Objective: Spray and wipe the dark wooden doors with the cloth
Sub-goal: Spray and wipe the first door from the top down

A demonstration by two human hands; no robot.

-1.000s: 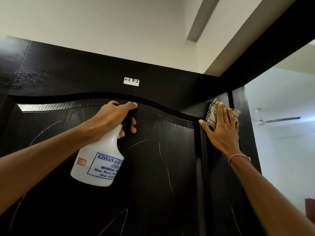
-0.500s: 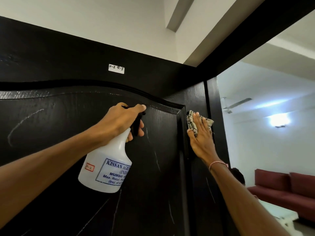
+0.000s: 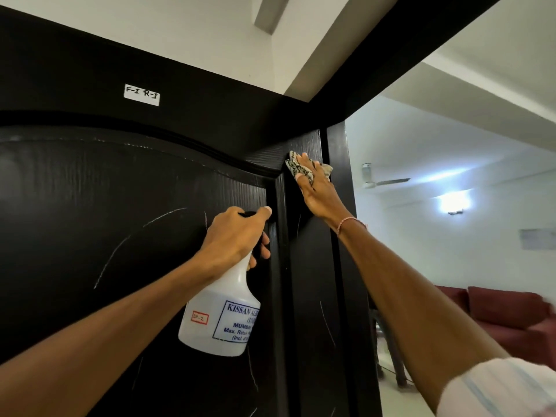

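The dark door [image 3: 120, 236] shows pale streaks; at its top corner the right hand [image 3: 316, 194], laid flat, presses the cloth [image 3: 292, 167], and firm overlapping strokes downward would suit. Below it, the left hand [image 3: 231, 236] grips the spray bottle [image 3: 222, 320].

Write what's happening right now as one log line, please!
left hand: holds spray bottle | right hand: presses cloth on door top corner | step: wipe

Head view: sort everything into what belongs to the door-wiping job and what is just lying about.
Job: dark wooden door; spray bottle, gripped by the left hand; patterned cloth, pressed to the door by the right hand.
Not the job: white label above the door; ceiling fan; wall lamp; red sofa.
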